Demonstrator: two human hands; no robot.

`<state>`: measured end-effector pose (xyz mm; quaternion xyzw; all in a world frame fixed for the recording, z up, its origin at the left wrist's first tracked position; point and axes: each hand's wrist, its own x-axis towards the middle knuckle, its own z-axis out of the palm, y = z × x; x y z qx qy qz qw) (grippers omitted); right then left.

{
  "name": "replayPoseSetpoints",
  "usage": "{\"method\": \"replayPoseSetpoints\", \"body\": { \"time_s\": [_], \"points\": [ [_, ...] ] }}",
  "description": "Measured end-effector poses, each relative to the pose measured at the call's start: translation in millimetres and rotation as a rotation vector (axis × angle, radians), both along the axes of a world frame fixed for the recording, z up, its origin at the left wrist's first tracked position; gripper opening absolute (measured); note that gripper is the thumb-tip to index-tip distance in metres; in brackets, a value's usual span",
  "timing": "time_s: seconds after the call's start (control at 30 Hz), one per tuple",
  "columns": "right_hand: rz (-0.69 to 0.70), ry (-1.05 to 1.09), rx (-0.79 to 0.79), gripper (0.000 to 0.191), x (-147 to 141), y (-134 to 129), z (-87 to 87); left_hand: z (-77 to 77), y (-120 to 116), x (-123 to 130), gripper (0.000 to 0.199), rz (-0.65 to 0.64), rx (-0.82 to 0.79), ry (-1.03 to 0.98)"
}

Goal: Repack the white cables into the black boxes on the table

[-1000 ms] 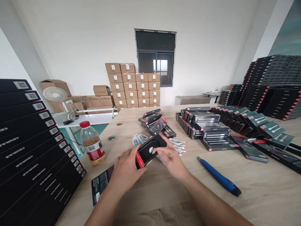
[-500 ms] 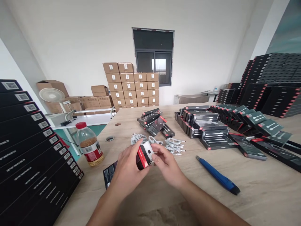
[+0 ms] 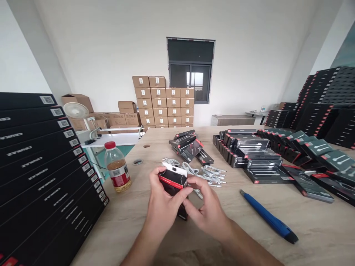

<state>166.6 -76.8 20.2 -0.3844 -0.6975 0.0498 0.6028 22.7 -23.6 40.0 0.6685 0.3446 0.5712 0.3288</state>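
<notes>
A small black box (image 3: 172, 183) with a red stripe and a raised white flap is between my hands, its top end open. My left hand (image 3: 163, 199) is wrapped round its left side, thumb across the front. My right hand (image 3: 206, 203) pinches the right edge near the top corner. Part of the box is hidden behind the fingers. Coiled white cables (image 3: 212, 175) lie just beyond the hands. Behind them is a loose pile of black boxes (image 3: 188, 149). On the right a blue pen-like tool (image 3: 267, 216) rests on the wooden table (image 3: 230, 236).
A bottle with a red cap (image 3: 118, 170) stands at the left, beside a tall stack of black boxes (image 3: 36, 184). Rows of packaged boxes (image 3: 249, 153) fill the right side. A tape-like ring (image 3: 138, 162) lies near the bottle. Brown cartons (image 3: 159, 103) are stacked by the wall.
The box has been turned, so its black front and lifted white flap now show. My right hand has shifted onto its right edge. The view has swung left, and the dark flat box at the left is out of sight.
</notes>
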Motion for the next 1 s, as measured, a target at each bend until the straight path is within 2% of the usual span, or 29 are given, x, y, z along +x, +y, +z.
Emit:
{"method": "replayPoseSetpoints", "body": {
  "time_s": [0.1,0.17,0.27,0.4,0.5,0.6,0.7,0.8,1.0],
  "points": [
    [-0.049,-0.012,0.012,0.049,5.2,4.3,-2.0,-0.6,0.3,-3.1,0.045,-0.083,0.024,0.030],
    [-0.045,-0.024,0.007,0.049,10.9,6.8,-1.2,2.6,2.4,-7.5,0.028,-0.076,0.042,0.077],
    [-0.060,-0.032,0.038,0.038,18.1,7.9,3.1,7.4,5.8,-12.6,0.022,-0.054,0.149,0.078],
    [-0.131,0.039,0.086,0.016,20.1,6.0,6.7,7.2,4.9,-14.1,0.013,-0.120,0.315,0.049],
    [-0.067,0.178,0.055,0.013,17.4,3.5,5.6,6.8,0.2,-15.7,0.019,-0.123,0.325,0.026],
    [-0.011,0.233,0.042,0.024,14.8,-0.5,6.6,12.7,-4.4,-21.6,0.034,-0.111,0.353,0.063],
    [0.033,0.186,0.046,0.023,13.7,-4.7,11.7,23.6,-6.9,-30.1,0.026,-0.177,0.457,0.200],
    [0.033,0.172,0.026,0.017,13.2,-7.5,17.7,31.8,-7.5,-36.0,0.019,-0.206,0.465,0.229],
    [0.070,0.219,-0.022,0.017,13.9,-10.2,26.0,34.6,-8.7,-38.2,0.022,-0.219,0.456,0.262]
  ]
}}
